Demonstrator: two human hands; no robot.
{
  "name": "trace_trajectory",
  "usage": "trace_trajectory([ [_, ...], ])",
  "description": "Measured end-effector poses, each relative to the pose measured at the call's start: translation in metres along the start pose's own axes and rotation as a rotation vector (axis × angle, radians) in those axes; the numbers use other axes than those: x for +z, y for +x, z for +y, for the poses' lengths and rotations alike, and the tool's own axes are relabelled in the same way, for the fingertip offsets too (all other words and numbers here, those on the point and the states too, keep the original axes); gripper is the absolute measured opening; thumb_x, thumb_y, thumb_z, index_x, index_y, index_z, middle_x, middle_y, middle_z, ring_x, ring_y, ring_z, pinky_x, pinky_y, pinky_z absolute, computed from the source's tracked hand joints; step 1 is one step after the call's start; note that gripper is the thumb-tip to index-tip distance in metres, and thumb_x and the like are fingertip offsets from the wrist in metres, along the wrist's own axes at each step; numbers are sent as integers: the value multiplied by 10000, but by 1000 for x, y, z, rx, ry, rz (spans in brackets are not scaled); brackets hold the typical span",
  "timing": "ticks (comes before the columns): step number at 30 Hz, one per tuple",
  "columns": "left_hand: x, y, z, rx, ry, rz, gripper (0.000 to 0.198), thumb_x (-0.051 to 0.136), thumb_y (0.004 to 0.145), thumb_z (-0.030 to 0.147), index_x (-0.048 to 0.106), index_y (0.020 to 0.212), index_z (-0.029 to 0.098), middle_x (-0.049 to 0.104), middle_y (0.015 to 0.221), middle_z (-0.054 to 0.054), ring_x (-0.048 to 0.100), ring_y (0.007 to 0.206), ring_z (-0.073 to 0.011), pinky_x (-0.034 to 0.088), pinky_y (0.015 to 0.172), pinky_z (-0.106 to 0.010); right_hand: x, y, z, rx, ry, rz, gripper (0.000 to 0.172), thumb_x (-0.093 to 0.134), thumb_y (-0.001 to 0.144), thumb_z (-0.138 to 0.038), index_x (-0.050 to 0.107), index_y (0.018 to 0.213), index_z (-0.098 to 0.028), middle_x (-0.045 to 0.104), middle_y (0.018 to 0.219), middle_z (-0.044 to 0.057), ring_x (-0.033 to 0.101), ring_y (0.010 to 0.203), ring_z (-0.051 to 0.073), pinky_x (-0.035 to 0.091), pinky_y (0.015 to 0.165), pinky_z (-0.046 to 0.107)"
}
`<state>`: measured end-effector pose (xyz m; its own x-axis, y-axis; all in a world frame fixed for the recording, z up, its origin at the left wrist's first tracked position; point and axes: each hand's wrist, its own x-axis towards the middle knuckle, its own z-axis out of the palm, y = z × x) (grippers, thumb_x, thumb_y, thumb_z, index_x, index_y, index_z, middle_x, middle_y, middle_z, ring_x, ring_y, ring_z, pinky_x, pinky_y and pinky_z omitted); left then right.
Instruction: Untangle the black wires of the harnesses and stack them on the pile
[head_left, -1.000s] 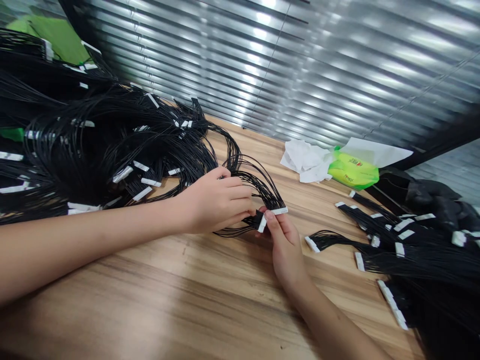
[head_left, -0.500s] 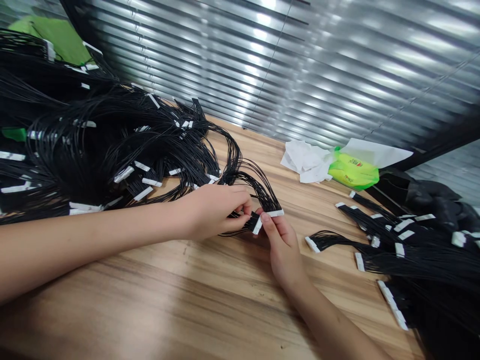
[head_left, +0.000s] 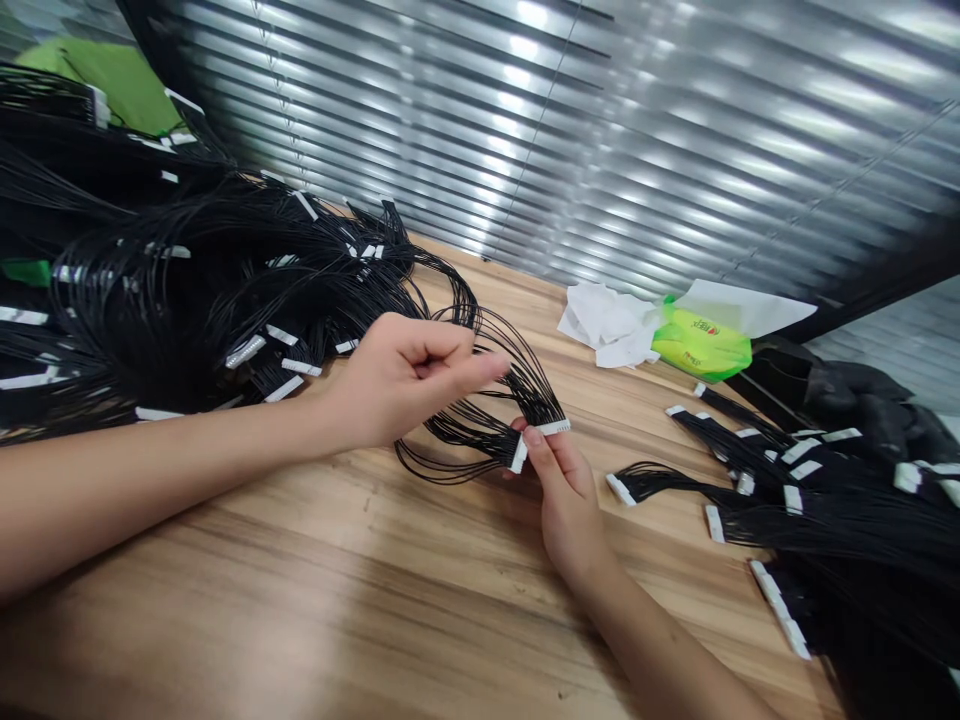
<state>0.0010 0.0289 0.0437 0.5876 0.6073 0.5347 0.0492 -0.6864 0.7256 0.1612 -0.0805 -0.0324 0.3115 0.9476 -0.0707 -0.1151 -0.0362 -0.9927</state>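
My right hand [head_left: 566, 490] pinches a wiring harness by its white connectors. One white connector [head_left: 519, 453] faces down at the thumb, and a second connector [head_left: 555, 427] angles away just above it. From both, bundles of thin black wires [head_left: 472, 425] loop back to the left. My left hand [head_left: 420, 375] is raised over these wires, its fingers curled in and its thumb pointing right. Nothing shows in its grasp, and it stands apart from the connectors.
A large heap of black wire harnesses [head_left: 187, 270] covers the left side of the wooden table [head_left: 375, 600]. More harnesses [head_left: 840, 520] lie at the right. White tissues [head_left: 609, 325] and a green packet [head_left: 701, 345] sit at the back, before metal blinds [head_left: 480, 120].
My left hand has come off the wires by the connector, moving up and left. The wires there now hang in a wider loop. My right hand keeps its grip in nearly the same place.
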Motion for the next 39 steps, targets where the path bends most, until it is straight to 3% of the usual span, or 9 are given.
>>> trace_trajectory([
  [4, 0, 6, -2, -33, -144, 299, 513, 505, 893, 312, 268, 467, 153, 249, 471, 38, 302, 484, -65, 271, 491, -261, 0, 0, 0, 1, -10, -4, 315, 571, 841, -492, 677, 903, -201, 576, 677, -11, 505, 639, 157, 424, 594, 277],
  [8, -2, 6, 11, 67, -420, 407, 544, 445, 895, 250, 171, 436, 150, 158, 408, 41, 220, 424, -62, 262, 502, -296, 0, -1, -3, -11, -60, -16, 320, 553, 850, -489, 682, 891, -199, 585, 693, -3, 505, 648, 159, 429, 604, 274],
  [11, -5, 1, 22, 115, -384, 328, 541, 417, 905, 290, 182, 434, 165, 174, 390, 39, 234, 403, -75, 274, 491, -309, 0, -2, -3, -36, -99, -9, 312, 560, 845, -484, 689, 894, -204, 614, 754, 7, 507, 678, 156, 433, 628, 271],
  [14, -7, -2, 19, 230, 20, 219, 462, 467, 905, 299, 372, 472, 172, 326, 405, 64, 290, 404, -61, 302, 543, -321, 0, -1, -3, -14, -69, 8, 309, 574, 831, -493, 686, 884, -210, 606, 732, 1, 504, 657, 152, 434, 610, 269],
  [17, -8, 1, 3, 357, 530, 119, 154, 622, 830, 315, 642, 696, 242, 493, 448, 96, 368, 433, -56, 256, 585, -332, 1, 1, -3, 22, -15, 37, 330, 592, 807, -515, 675, 870, -202, 580, 686, -4, 501, 626, 156, 442, 577, 278],
  [21, -9, 5, -18, 480, 909, 84, 171, 572, 862, 424, 678, 855, 290, 611, 522, 82, 484, 476, -83, 252, 586, -336, 0, 2, -1, 34, 0, 55, 345, 604, 798, -523, 670, 883, -195, 586, 687, -2, 510, 629, 158, 447, 574, 281],
  [29, -10, 7, -25, 531, 1064, 48, 217, 521, 915, 363, 648, 796, 234, 670, 602, 74, 524, 501, -80, 278, 599, -310, 0, 1, -1, 38, 9, 37, 310, 597, 815, -496, 664, 880, -201, 589, 688, -1, 520, 636, 158, 456, 592, 282],
  [33, -7, 7, -21, 595, 1033, 44, 234, 510, 928, 363, 636, 783, 228, 619, 539, 92, 472, 469, -60, 284, 584, -278, 0, 1, -3, 31, -22, 31, 333, 597, 804, -517, 672, 870, -199, 582, 689, 0, 506, 640, 161, 442, 592, 284],
  [39, -4, 2, -22, 729, 955, -36, 86, 544, 898, 192, 627, 920, 204, 598, 569, 98, 465, 495, -64, 258, 594, -284, -1, -1, -3, -1, -66, 7, 319, 585, 819, -505, 674, 860, -201, 574, 723, -1, 481, 666, 159, 413, 619, 278],
])
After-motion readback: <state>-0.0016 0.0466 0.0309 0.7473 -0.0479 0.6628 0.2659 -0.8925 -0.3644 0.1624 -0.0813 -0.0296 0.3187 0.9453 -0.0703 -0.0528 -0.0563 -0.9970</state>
